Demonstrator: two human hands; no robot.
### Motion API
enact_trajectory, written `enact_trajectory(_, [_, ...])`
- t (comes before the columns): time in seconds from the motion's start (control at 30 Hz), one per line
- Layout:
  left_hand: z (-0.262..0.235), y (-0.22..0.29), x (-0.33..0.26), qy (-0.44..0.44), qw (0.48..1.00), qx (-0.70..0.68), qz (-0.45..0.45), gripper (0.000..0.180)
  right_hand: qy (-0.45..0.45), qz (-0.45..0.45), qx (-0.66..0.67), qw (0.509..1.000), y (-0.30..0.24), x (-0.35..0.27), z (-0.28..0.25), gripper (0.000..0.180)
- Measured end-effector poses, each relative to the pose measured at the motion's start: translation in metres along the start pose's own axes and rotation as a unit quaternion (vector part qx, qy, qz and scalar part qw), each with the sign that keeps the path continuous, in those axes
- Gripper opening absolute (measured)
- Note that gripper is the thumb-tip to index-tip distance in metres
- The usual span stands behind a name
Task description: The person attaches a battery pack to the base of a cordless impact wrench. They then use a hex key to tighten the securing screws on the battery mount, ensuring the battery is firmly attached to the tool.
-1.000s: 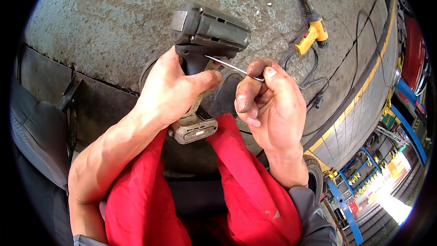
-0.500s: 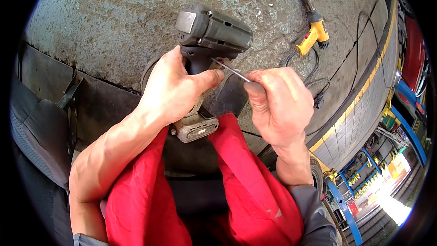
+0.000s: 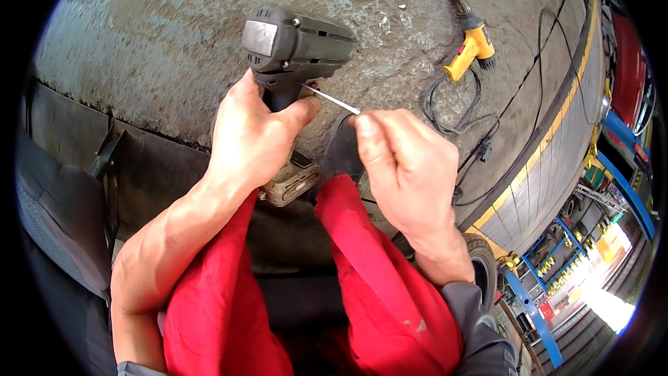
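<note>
From my remote post I look down on a rough, worn grey concrete floor (image 3: 160, 63), which fills the upper part of the view. Nearer me, red cloth trousers (image 3: 390, 257) cover the person's two legs. Above and between the knees is a black pistol-shaped cordless power tool (image 3: 309, 43), with its blocky, scuffed battery base (image 3: 293, 184) at the bottom and its housing at the top. To the right, well apart from it, a yellow-and-black heat gun (image 3: 475, 47) with a dark metal nozzle lies on the floor beside its cable.

I see the left hand (image 3: 254, 125) wrapped around the tool's grip, thumb lying across its near side; the other fingertips are hidden behind it. The right hand (image 3: 412, 167) has thumb and forefinger pressed together, pinching the near end of a thin, straight, silver metal rod (image 3: 335, 99); its remaining fingers are curled in and partly hidden. The rod's far tip meets the tool just under the housing; I cannot tell whether it goes in.
</note>
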State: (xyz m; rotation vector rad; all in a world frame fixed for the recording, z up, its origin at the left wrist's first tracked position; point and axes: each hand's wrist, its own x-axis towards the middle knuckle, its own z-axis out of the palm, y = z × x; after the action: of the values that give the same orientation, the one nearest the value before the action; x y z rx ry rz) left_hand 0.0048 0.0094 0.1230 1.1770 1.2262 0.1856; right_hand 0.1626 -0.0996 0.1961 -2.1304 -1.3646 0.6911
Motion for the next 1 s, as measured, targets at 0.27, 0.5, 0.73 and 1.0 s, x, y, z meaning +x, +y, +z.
enact_trajectory(0.27, [-0.012,0.004,0.002,-0.019,0.993,0.112,0.024,0.039,-0.086,-0.121,-0.034,0.988,0.023,0.009,-0.002,0.032])
enact_trajectory(0.5, [-0.009,0.005,-0.001,-0.005,0.989,0.133,0.071,0.039,-0.121,0.167,0.238,0.949,0.012,-0.013,0.008,0.040])
enact_trajectory(0.73, [-0.004,-0.001,-0.001,0.011,0.987,0.136,0.084,0.038,-0.127,0.457,0.588,0.655,0.011,-0.012,0.007,0.043])
enact_trajectory(1.0, [-0.010,0.000,0.002,-0.078,0.995,0.059,0.000,0.040,-0.132,0.314,0.450,0.825,0.018,-0.012,0.004,0.037])
